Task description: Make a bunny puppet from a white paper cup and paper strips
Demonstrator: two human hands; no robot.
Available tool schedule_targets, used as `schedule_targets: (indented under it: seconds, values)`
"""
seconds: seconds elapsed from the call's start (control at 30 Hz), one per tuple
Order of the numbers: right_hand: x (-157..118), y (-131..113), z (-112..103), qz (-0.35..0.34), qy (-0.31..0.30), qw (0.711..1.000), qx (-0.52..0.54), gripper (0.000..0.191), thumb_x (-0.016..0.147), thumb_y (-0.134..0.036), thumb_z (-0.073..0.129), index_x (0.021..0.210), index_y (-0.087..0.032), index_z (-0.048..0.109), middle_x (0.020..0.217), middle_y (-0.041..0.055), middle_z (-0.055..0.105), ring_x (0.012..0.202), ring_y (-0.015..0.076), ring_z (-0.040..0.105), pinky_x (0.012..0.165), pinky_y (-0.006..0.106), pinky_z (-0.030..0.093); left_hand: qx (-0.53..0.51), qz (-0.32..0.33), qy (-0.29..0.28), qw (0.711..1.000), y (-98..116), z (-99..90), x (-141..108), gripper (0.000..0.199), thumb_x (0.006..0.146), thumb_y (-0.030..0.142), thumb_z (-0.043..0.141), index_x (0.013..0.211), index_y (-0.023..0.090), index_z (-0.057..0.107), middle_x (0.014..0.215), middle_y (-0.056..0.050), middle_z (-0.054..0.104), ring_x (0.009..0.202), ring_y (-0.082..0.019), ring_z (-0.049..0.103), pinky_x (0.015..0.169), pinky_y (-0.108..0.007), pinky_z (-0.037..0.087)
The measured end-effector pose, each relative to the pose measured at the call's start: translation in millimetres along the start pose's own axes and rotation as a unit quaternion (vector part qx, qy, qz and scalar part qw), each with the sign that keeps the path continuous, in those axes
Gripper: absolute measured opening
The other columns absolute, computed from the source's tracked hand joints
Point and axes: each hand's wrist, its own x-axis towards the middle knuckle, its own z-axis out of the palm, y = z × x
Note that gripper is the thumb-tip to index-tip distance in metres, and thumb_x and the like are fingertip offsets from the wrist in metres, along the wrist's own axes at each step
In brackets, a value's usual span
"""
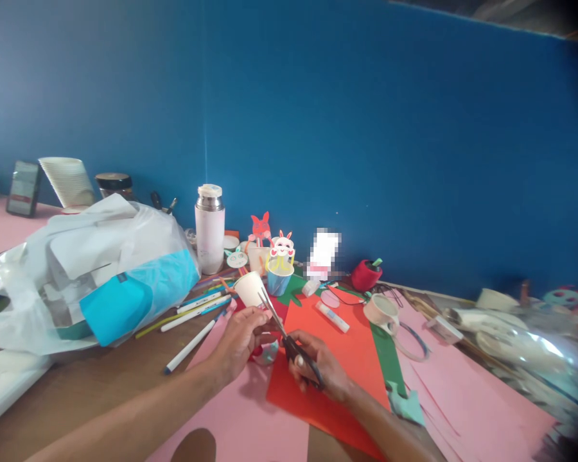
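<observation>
My right hand (pixel 311 364) is closed around the dark handles of a pair of scissors (pixel 293 350), whose blades stand partly apart and point up and left. My left hand (pixel 243 337) is closed just left of the blades, its fingertips pinched by a small piece that I cannot make out. A white paper cup (pixel 250 289) lies tilted just beyond my left hand. Under my hands are a pink sheet (pixel 250 410) and a red-orange sheet (pixel 337 378). Paper animal faces stand at the cups behind, among them a white one (pixel 282 245) above a blue cup (pixel 280 281).
Markers (pixel 190 346) and a plastic bag (pixel 125 256) with papers lie left. A pink-white flask (pixel 210 231) stands near the blue wall. A glue stick (pixel 332 317), a mug (pixel 381 312) and a tape ring (pixel 411 341) are right. Stacked cups (pixel 67 179) and a phone (pixel 24 188) stand far left.
</observation>
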Motion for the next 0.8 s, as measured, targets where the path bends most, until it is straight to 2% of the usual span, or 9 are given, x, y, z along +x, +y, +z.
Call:
schedule_targets:
  seconds: [0.57,0.8]
  values:
    - [-1.2,-2.9,0.9,0.004,-0.001,1.000,0.009,0.049,0.064,-0.055,0.061,0.088,-0.015,0.047,0.049,-0.0055,0.049,0.035,0.0051,0.043,0.035,0.016,0.032,-0.009,0.000,-0.004,1.000,-0.4,-2.0,0.5,0.003,0.071,0.015,0.055,0.069,0.013,0.055,0.070,-0.006,0.064,0.066,-0.016,0.061,0.060,-0.026,0.047]
    - [-3.4,-4.3,-3.2,0.027,0.005,1.000,-0.004,0.049,0.062,-0.053,0.063,0.090,-0.014,0.051,0.050,-0.0050,0.050,0.036,0.0056,0.044,0.034,0.017,0.037,-0.009,0.000,-0.005,1.000,-1.0,-3.8,1.2,0.006,0.069,0.018,0.058,0.069,0.013,0.055,0.071,-0.005,0.064,0.068,-0.017,0.062,0.060,-0.026,0.048]
